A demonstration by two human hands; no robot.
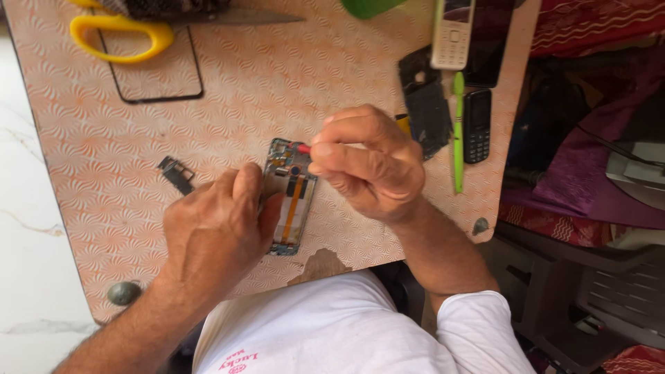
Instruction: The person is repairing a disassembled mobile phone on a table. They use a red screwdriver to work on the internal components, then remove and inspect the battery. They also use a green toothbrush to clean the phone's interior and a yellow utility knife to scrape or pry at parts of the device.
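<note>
In the head view, an opened smartphone point(289, 197) with its orange ribbon cable showing lies at the centre of the patterned desk point(277, 90). The left hand point(218, 232) presses down on its left edge, fingers together. The right hand point(367, 163) pinches a red-tipped tool point(302, 147) against the phone's upper end. Yellow-handled scissors point(121, 34) lie at upper left, a green stylus point(458, 131) and black keypad phone point(477, 125) at upper right.

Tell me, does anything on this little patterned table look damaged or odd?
Yes. The orange-and-white patterned tabletop has a chipped patch of surface at its near edge, baring brown board. The opened smartphone with an orange ribbon cable lies with its insides exposed, steadied by the left hand while the right hand works a red-tipped tool.
</note>
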